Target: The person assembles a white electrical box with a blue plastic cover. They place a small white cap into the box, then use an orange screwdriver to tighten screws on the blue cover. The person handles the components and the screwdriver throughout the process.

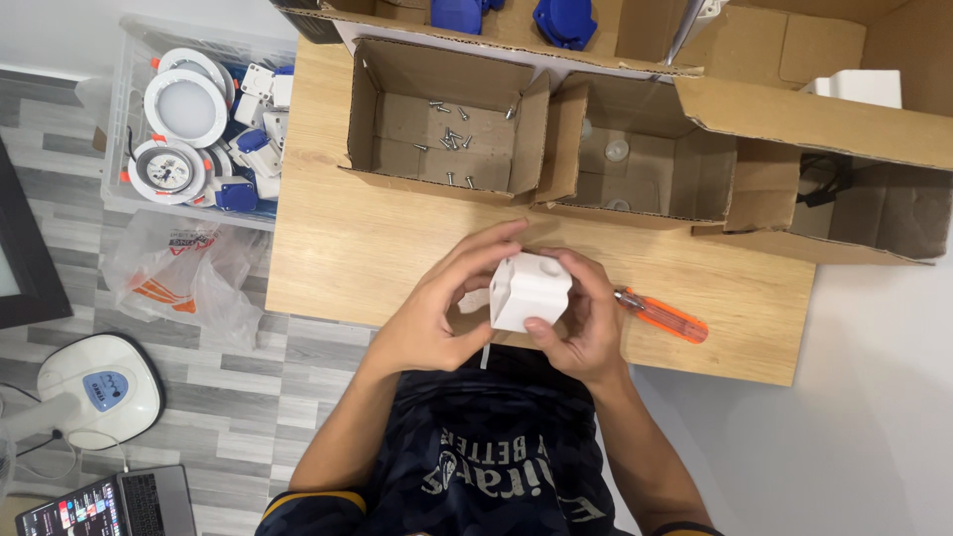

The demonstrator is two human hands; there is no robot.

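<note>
Above the table [397,268] edge, a white plastic box [529,290] sits pinched btwn both hands: left hand [437,318] fingers curled round its side, right hand [586,318] thumb on the front. Looks light, stiff, smooth; grip flat sides. Orange screwdriver [663,316] just beside; cardboard box of screws [447,124] beyond.

Beyond the fingers [501,241] stand two open brown cardboard boxes [447,119], a larger carton [824,119] right. Far left, a crumpled clear plastic bag [184,268]; lower left, a lit laptop screen [69,514].
</note>
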